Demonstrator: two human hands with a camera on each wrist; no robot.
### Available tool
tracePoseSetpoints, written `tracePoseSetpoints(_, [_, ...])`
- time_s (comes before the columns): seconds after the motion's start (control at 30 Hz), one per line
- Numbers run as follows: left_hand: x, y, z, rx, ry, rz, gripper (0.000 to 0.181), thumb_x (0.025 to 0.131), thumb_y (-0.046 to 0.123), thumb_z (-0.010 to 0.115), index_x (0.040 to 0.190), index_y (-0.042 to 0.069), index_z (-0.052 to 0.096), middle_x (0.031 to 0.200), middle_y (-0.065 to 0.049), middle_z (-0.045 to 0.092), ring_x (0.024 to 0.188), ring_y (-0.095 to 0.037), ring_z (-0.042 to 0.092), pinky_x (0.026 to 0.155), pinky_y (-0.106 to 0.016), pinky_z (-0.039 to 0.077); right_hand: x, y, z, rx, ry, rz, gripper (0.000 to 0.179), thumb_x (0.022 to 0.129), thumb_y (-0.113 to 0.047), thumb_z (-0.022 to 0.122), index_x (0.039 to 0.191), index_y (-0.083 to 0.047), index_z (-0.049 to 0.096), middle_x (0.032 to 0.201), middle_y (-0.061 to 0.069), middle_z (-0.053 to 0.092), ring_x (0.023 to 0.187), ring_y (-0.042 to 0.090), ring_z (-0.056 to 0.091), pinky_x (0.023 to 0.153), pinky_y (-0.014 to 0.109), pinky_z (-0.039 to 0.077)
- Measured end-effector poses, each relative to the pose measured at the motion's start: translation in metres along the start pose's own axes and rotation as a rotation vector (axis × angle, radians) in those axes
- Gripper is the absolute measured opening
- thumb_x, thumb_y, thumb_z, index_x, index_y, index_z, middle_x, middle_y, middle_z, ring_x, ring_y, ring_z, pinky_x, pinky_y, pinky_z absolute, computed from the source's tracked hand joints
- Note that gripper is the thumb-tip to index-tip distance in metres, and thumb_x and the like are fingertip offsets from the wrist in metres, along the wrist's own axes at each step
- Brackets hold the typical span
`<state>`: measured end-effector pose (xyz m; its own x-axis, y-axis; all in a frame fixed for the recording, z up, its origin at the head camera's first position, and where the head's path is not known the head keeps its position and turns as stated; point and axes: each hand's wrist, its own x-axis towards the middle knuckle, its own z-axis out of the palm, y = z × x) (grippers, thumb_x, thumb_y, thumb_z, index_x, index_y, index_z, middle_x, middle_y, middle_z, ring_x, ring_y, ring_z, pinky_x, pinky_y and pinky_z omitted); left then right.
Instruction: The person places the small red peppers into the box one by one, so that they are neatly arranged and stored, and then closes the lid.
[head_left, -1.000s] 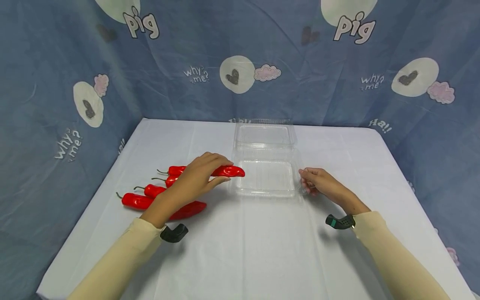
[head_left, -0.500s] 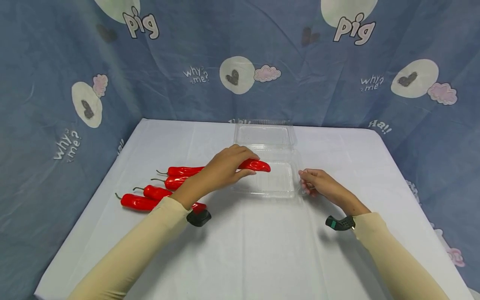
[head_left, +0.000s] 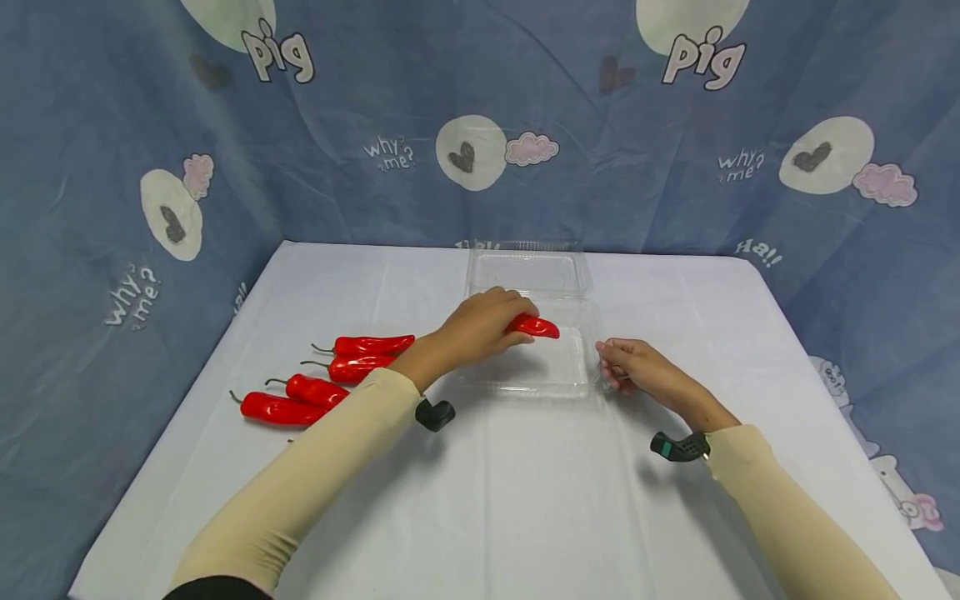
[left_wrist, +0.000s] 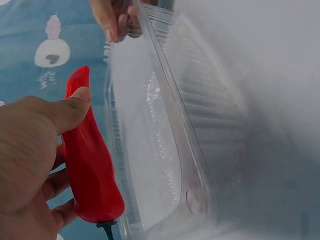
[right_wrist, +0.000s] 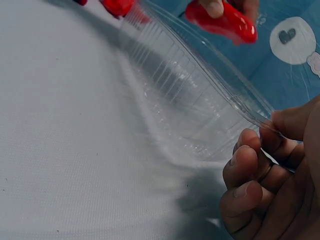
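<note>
My left hand (head_left: 483, 327) grips a glossy red chili pepper (left_wrist: 92, 160) between thumb and fingers, its dark green stem showing in the left wrist view. In the head view the pepper's tip points right, over the base of a clear plastic clamshell container (head_left: 558, 387). The container's lid (head_left: 528, 271) lies folded back behind the base. At the base's right side, my right hand (head_left: 637, 367) pinches the rim between thumb and index finger, the other fingers curled below, as the right wrist view shows.
Several more red peppers (head_left: 281, 408) lie on the white-covered table (head_left: 555, 500) at the left, stems pointing left, some partly hidden by the left sleeve. Behind the table hangs a blue printed cloth (head_left: 337, 192).
My left hand has carried the pepper rightward from beside the container to over its base, uncovering more of the other peppers. The right hand has stayed at the rim.
</note>
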<state>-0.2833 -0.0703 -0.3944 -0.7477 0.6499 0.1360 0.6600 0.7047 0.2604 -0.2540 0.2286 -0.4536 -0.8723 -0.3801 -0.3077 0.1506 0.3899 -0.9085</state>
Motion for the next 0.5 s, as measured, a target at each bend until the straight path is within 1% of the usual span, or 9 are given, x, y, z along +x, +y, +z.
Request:
tracePoseSetpoints(0.17, [0.013,0.002,0.006,0.035,-0.025,-0.021,0.034,0.091,0.036,0.075,0.122,0.022,0.066,0.112,0.005,0.066,0.098,-0.015,0.055,0.081,-0.032,0.048,0.0,-0.001,0.0,0.003,-0.004,-0.004,0.042,0.108,-0.039,0.046,0.09,-0.001,0.052,0.078,0.005,0.054,0.065,0.015,0.05,0.055,0.027,0.041])
tracePoseSetpoints(0.33, [0.024,0.005,0.012,0.1,-0.052,-0.05,0.034,0.092,0.037,0.074,0.122,0.022,0.066,0.111,0.004,0.066,0.1,-0.016,0.057,0.082,-0.033,0.049,0.001,-0.002,0.0,0.01,-0.003,0.003,0.042,0.107,-0.039,0.047,0.09,-0.001,0.052,0.078,0.004,0.054,0.065,0.014,0.05,0.055,0.027,0.041])
tracePoseSetpoints(0.5, [0.032,0.006,0.019,0.164,-0.074,-0.062,0.034,0.093,0.039,0.073,0.122,0.023,0.067,0.111,0.004,0.067,0.1,-0.017,0.057,0.083,-0.034,0.05,0.002,-0.002,0.0,0.008,-0.008,0.011,0.041,0.108,-0.038,0.047,0.091,-0.001,0.052,0.079,0.005,0.054,0.066,0.014,0.05,0.056,0.028,0.041])
